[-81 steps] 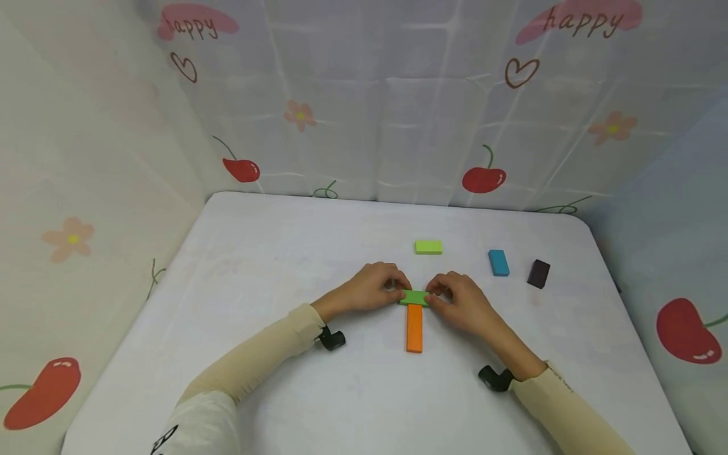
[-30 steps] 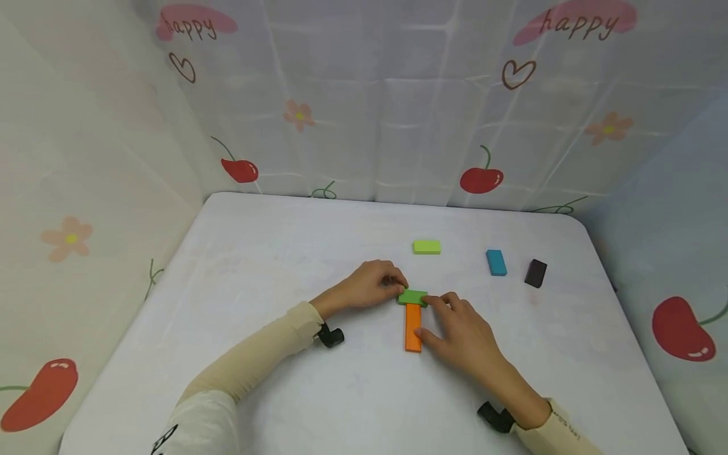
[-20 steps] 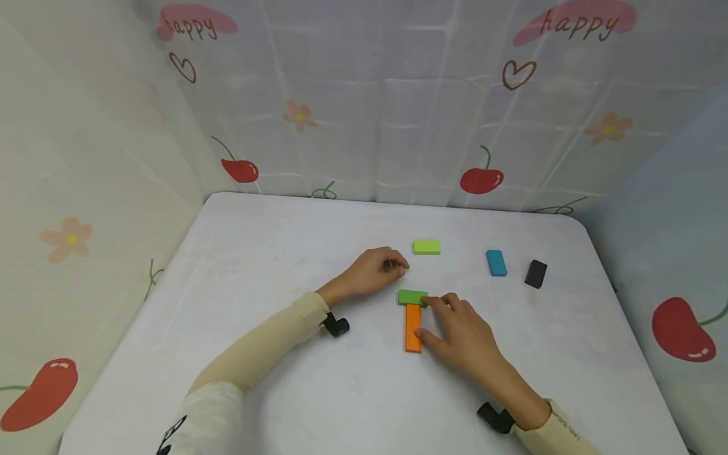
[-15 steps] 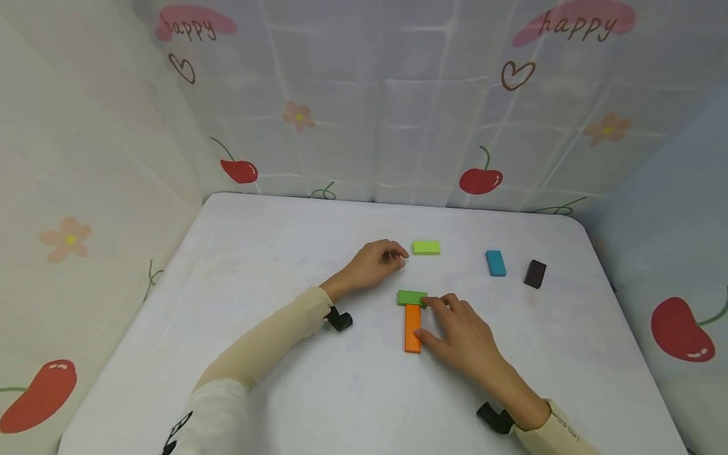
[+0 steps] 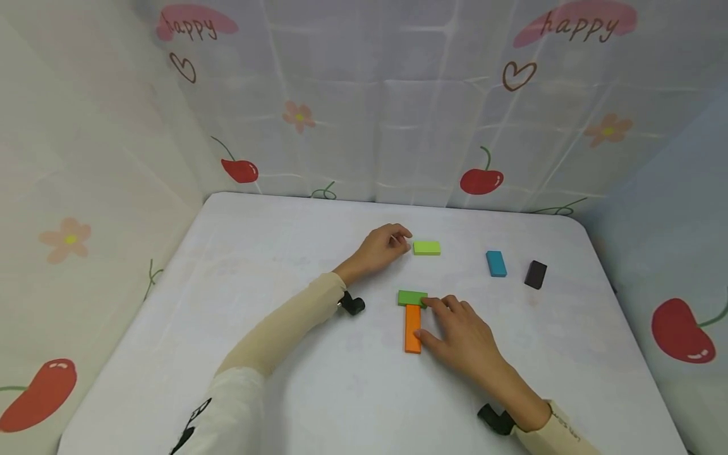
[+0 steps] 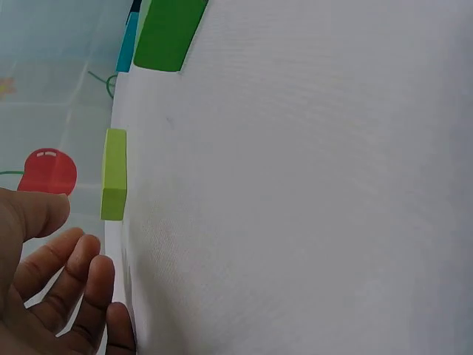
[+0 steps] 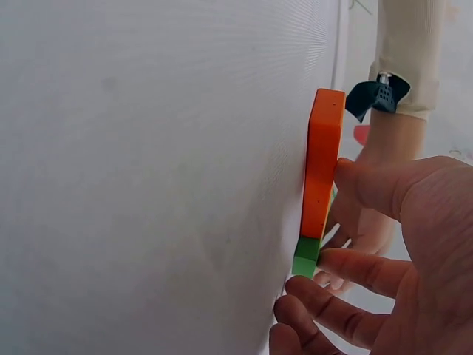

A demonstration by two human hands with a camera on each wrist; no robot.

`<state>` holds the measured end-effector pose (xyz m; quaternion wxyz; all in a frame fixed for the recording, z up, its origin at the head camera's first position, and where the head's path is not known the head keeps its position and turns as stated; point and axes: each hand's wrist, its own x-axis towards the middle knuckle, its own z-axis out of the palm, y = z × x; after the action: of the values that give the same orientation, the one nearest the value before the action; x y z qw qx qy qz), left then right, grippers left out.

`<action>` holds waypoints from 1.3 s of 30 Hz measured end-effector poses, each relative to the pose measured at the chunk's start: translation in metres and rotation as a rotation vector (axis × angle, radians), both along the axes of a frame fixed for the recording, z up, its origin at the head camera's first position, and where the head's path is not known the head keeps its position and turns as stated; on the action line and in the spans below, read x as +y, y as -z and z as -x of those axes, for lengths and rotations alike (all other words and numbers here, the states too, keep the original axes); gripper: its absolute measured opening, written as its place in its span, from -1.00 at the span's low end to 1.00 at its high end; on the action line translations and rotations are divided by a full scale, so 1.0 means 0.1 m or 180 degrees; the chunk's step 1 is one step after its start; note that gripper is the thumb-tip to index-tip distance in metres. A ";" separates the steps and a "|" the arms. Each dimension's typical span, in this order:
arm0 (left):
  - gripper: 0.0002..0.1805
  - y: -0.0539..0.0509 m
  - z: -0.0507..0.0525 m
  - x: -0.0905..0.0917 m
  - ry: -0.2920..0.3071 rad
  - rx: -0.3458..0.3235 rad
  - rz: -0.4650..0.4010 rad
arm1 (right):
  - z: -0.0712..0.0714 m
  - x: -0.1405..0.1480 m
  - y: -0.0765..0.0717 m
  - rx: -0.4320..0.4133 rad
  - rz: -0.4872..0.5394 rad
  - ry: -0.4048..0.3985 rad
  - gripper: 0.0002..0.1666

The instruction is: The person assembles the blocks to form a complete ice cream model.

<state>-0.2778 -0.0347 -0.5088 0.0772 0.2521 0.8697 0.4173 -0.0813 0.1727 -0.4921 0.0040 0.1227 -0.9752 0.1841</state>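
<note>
A long orange block lies flat on the white table, and a green block lies crosswise at its far end, making a T shape. My right hand rests its thumb on the orange block's right side and its index fingertip on the green block's right end. In the right wrist view, the thumb touches the orange block and the index finger touches the green one. My left hand, fingers loosely bent and holding nothing, is just left of a yellow-green block, apart from it.
A blue block and a dark brown block lie on the table to the right. Printed curtains rise behind the table's far edge and along both sides.
My left hand has left the green block and moved away from me to beside the yellow-green block. My right hand's thumb has shifted to the orange block; over the last second it stays still.
</note>
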 end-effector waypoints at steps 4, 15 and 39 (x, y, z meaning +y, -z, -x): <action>-0.74 -0.01 0.06 0.05 -0.0002 -0.0053 0.0052 | 0.00 0.00 0.01 -0.0016 -0.0019 0.0010 -0.25; -0.75 0.01 0.14 0.13 -0.0006 0.0002 0.0176 | 0.00 -0.01 0.01 -0.0015 0.0020 -0.0012 -0.26; -0.73 0.06 0.18 0.26 -0.0002 0.0059 0.0401 | -0.01 0.00 -0.02 -0.0134 -0.0035 0.0037 -0.25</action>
<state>-0.2957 -0.0090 -0.5146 0.0847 0.2504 0.8949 0.3594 -0.0807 0.1725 -0.4903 -0.0161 0.1131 -0.9768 0.1813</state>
